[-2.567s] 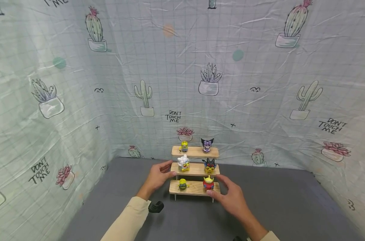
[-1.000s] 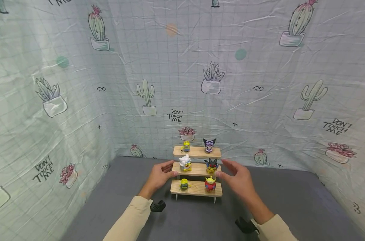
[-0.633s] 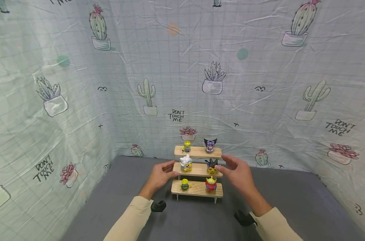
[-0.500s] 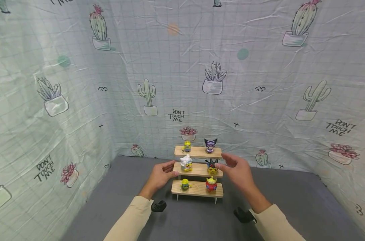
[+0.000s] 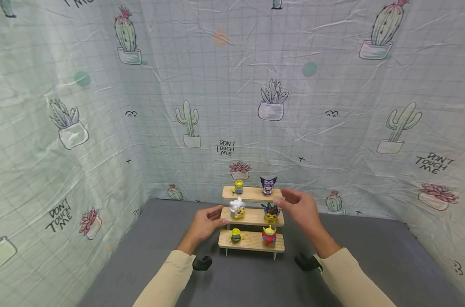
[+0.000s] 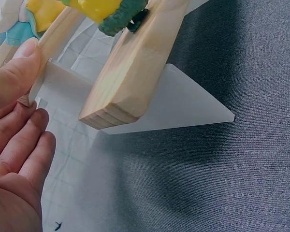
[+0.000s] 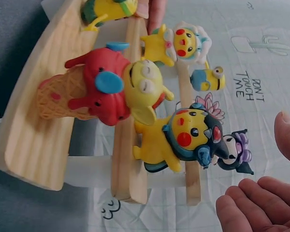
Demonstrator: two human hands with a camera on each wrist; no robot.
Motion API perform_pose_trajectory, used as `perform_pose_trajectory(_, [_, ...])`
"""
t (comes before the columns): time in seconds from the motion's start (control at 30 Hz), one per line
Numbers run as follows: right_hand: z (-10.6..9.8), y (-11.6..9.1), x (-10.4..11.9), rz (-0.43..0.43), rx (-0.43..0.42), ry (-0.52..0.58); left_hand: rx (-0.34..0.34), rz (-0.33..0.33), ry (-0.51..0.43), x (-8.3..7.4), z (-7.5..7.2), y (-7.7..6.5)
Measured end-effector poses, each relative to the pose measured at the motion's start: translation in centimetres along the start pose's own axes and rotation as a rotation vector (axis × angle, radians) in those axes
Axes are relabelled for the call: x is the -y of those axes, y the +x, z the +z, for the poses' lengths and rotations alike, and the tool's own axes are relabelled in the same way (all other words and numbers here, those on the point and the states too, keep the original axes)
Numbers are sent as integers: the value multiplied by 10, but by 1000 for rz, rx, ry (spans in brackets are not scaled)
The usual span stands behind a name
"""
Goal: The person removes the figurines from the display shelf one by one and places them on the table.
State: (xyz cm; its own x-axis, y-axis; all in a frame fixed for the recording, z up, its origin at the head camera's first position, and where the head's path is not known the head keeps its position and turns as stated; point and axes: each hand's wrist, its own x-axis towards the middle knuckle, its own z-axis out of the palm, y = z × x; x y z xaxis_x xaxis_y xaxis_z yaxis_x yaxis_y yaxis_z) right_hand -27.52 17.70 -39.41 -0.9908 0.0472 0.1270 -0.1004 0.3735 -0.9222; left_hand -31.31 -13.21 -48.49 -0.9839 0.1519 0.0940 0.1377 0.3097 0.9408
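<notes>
A three-tier wooden display stand carries small toy figures. My left hand pinches the left end of its middle board, thumb on top and fingers beneath, as the left wrist view shows. My right hand is held with thumb and fingers apart by the right end of the upper boards; nothing is between them in the right wrist view. Nearest to it are a yellow figure in a black hood and a purple-and-black figure. A red alien figure on a cone stands on the lowest board.
A white-hooded yellow figure and two minion-like figures, one on top and one at the bottom, fill the left side. Grey cloth covers the table. A cactus-print curtain hangs behind and at the sides.
My right hand has risen from the lowest board's right end, past the middle board, to near the top board. My left hand keeps its place on the middle board. The figures stay put.
</notes>
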Motion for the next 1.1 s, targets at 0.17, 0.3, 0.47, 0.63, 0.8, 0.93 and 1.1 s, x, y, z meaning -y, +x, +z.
perform_pose_trajectory(0.17, [2,8,2,-5,9,45,-9,-7,-8,0,-1,-2])
perform_pose_trajectory(0.3, [5,13,3,-5,13,45,-15,-9,-10,0,0,-3])
perform_pose_trajectory(0.47, [6,22,5,34,8,25,-11,-12,-11,0,1,-1])
perform_pose_trajectory(0.63, [5,32,8,54,18,32,-14,-10,-17,-1,1,0])
perform_pose_trajectory(0.8, [4,42,9,65,42,52,-18,-17,-13,0,1,1])
perform_pose_trajectory(0.93, [5,49,9,75,54,58,-16,-24,-17,1,1,1])
perform_pose_trajectory(1.1, [6,56,7,91,65,82,-20,-16,-13,0,1,1])
